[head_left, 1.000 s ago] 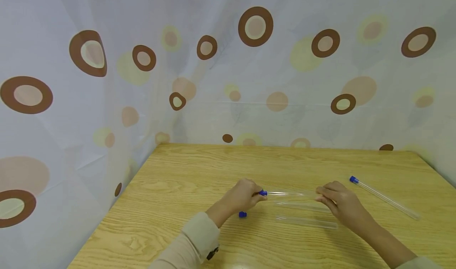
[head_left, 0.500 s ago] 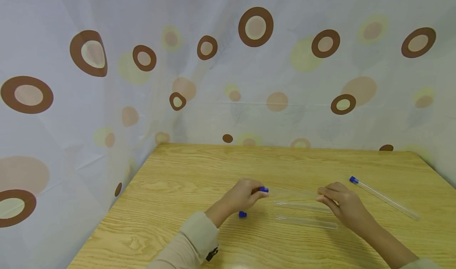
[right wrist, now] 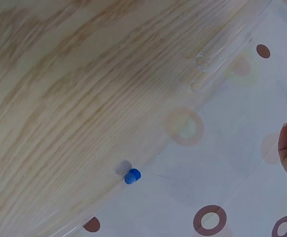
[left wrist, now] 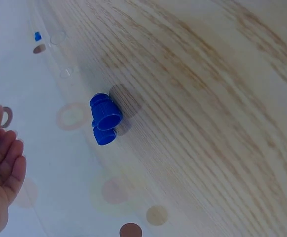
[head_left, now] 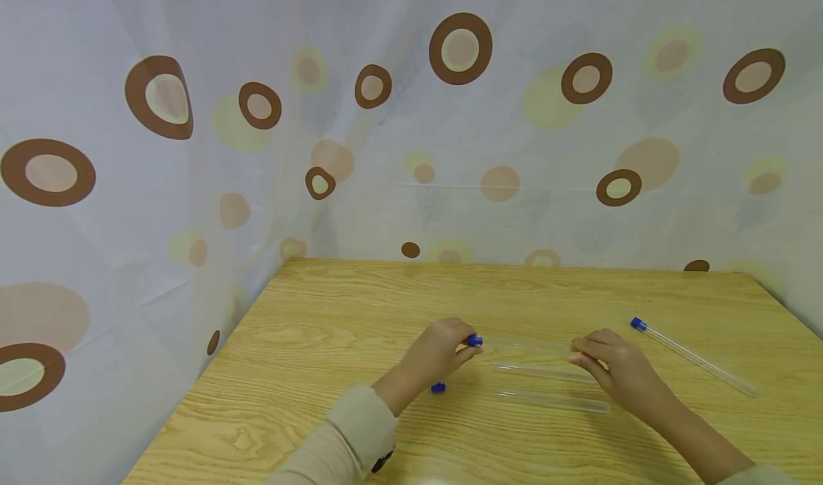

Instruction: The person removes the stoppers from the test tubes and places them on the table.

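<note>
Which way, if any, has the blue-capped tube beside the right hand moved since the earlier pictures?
No: in the head view, the blue-capped tube keeps its place against the far edge of the table.

The small blue cap point(head_left: 474, 341) is held on its side, a bit right of the middle, in the lower half of the head view. The long, thin, see-through tube point(head_left: 529, 343) is held too, just right of it, nearly flat, sloping down a little to the right. I can't tell if they touch.
</note>
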A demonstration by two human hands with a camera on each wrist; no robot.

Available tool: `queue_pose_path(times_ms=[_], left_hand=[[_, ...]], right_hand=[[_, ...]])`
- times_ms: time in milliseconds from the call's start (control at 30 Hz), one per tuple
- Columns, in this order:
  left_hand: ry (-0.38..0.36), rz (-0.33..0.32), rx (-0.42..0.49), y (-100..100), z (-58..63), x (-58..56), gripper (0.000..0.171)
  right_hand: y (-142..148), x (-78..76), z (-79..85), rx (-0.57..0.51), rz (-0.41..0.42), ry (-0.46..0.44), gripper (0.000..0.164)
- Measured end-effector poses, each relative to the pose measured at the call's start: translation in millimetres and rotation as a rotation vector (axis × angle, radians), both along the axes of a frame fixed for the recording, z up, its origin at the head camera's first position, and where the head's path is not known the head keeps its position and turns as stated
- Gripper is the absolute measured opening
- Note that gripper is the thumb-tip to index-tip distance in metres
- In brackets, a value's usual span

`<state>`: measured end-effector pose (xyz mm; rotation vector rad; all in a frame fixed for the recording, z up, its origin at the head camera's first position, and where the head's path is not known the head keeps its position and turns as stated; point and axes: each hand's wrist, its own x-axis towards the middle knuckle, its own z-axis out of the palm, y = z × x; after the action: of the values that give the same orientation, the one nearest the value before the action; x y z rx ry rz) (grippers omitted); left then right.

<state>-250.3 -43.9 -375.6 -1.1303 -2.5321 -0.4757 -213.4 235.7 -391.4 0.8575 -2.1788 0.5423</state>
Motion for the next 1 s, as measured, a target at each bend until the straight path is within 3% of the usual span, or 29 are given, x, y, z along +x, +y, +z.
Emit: queue_pose_path(times_ms=[267,467,567,767,1000], left_hand=[[0.160,0.038,-0.091,1,1.5,3.3,0.020],[0.395,0.001,-0.161,0,0.9,0.5,0.018],[0.471,-0.001,-0.203,-1,2.0,-0.5,0.019],[0.491,0.006,-0.255,-4,2.1,-1.8,0.020],[0.501,0.007,-0.273,-5,0.8,-2.5,0.019]], right_hand=[[0,-0.6,-0.6,0.000,0.006,0.007,0.019],[0,0.9,1.9,0.008,-0.002,0.005,0.022],[-1,0.2,3.0,0.007,0.016,0.008,0.022],[-1,-1.2,5.0,0.033,0.071,-0.033,0.014],[-1,1.2,13.5,0.098,0.020,-0.268,0.006]])
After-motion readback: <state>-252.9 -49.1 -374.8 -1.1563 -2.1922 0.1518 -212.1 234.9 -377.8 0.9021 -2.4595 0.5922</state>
